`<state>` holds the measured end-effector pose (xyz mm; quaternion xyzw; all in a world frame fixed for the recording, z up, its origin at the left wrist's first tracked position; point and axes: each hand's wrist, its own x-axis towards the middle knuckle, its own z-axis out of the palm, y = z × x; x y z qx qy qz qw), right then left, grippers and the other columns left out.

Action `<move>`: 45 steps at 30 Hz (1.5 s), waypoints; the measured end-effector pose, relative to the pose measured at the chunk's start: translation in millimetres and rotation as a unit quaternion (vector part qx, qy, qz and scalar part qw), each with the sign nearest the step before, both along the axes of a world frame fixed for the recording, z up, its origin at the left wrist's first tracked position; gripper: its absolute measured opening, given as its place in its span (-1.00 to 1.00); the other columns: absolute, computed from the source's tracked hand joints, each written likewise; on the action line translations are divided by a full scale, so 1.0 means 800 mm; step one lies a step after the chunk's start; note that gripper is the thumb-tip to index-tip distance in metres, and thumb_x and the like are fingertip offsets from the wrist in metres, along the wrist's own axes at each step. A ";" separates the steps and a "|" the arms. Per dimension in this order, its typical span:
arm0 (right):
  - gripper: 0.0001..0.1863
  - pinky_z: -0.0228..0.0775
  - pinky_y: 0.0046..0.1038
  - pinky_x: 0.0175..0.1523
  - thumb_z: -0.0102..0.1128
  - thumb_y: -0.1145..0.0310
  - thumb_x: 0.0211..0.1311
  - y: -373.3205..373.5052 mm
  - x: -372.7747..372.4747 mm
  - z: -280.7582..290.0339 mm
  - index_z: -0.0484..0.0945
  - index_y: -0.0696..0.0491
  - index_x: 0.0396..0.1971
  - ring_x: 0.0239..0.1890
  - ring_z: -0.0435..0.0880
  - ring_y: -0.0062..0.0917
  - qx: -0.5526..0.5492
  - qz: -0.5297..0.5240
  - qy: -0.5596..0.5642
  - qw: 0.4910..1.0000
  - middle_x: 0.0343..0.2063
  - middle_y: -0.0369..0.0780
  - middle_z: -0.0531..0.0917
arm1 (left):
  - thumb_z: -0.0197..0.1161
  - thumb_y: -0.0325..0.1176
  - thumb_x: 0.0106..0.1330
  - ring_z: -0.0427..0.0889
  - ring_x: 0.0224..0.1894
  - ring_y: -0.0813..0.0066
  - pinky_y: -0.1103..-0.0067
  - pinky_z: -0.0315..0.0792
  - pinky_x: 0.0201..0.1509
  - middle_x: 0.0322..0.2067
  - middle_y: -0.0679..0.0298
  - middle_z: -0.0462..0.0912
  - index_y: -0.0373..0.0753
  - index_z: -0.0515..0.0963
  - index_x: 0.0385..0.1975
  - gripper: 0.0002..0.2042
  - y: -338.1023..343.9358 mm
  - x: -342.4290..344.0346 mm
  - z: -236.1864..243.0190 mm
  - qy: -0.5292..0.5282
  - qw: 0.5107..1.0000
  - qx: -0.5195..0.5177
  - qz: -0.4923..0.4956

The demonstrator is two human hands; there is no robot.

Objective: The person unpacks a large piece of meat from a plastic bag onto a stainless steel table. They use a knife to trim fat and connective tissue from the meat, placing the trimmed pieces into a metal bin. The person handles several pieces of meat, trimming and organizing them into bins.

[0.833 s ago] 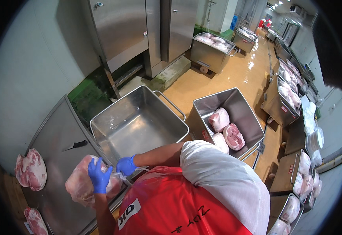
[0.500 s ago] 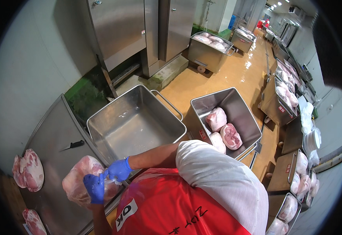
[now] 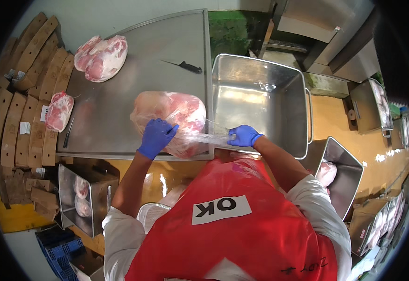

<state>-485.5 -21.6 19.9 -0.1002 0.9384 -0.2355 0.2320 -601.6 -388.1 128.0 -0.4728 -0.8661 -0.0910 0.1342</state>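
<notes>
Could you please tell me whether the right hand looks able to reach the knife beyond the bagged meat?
Probably yes, once freed: the right hand grips the stretched plastic, but nothing seems to block its way to the knife.

The blue-gloved left hand (image 3: 157,137) touches a bagged piece of meat (image 3: 186,108) on a metal table (image 3: 153,42), while the right hand (image 3: 244,136) grips the plastic bag's (image 3: 209,138) stretched end near a steel tub (image 3: 260,112). A black-handled knife (image 3: 190,67) and bare meat (image 3: 102,60) lie farther back on the table.
</notes>
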 end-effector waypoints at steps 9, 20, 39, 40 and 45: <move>-0.22 0.48 -0.18 0.17 0.32 -0.32 0.02 -0.017 0.017 0.026 0.59 -0.01 0.08 0.02 0.68 -0.11 0.042 0.002 -0.080 0.996 -0.08 -0.04 0.73 | 0.45 0.04 0.14 0.36 0.34 -0.06 0.13 0.18 0.45 0.33 -0.01 0.36 -0.10 0.39 0.33 -0.25 0.013 0.042 0.029 -0.081 0.988 0.101 0.088; -0.72 0.50 -0.08 0.03 0.05 0.23 0.29 -0.078 -0.012 0.008 0.65 0.10 -0.26 -0.14 0.68 0.03 -0.005 0.143 -0.043 0.989 -0.21 0.07 0.70 | 0.28 0.40 -0.01 -0.02 0.53 -0.14 -0.24 -0.19 0.46 0.51 0.06 0.06 0.18 0.27 0.45 -0.05 0.059 0.029 -0.051 0.044 0.992 -0.017 0.114; -0.67 0.52 -0.57 -0.07 0.11 0.48 0.33 -0.180 -0.059 0.191 0.64 0.16 0.05 -0.22 0.65 -0.64 -0.545 -0.123 -0.248 0.792 -0.17 -0.29 0.73 | 0.35 -0.19 0.29 0.33 0.36 0.14 0.34 0.29 0.39 0.34 -0.03 0.28 -0.38 0.18 0.38 -0.26 0.075 0.058 -0.192 -0.257 0.735 0.580 0.239; -0.68 0.52 -0.57 -0.05 0.13 0.46 0.34 -0.185 -0.060 0.196 0.64 0.17 0.04 -0.20 0.65 -0.64 -0.544 -0.139 -0.254 0.787 -0.16 -0.29 0.73 | 0.30 -0.22 0.35 0.39 0.31 0.24 0.36 0.34 0.35 0.29 0.04 0.36 -0.35 0.26 0.33 -0.37 0.049 0.057 -0.198 -0.186 0.809 0.476 0.290; -0.63 0.53 -0.51 -0.04 0.20 0.31 0.40 -0.182 -0.076 0.156 0.58 0.11 0.13 -0.11 0.63 -0.61 -0.525 -0.148 -0.239 0.804 -0.06 -0.28 0.69 | 0.18 -0.15 0.48 0.59 -0.23 0.52 0.55 0.48 -0.12 -0.28 0.31 0.61 -0.33 0.56 0.00 -0.65 -0.003 0.046 -0.180 -0.189 0.742 0.537 0.354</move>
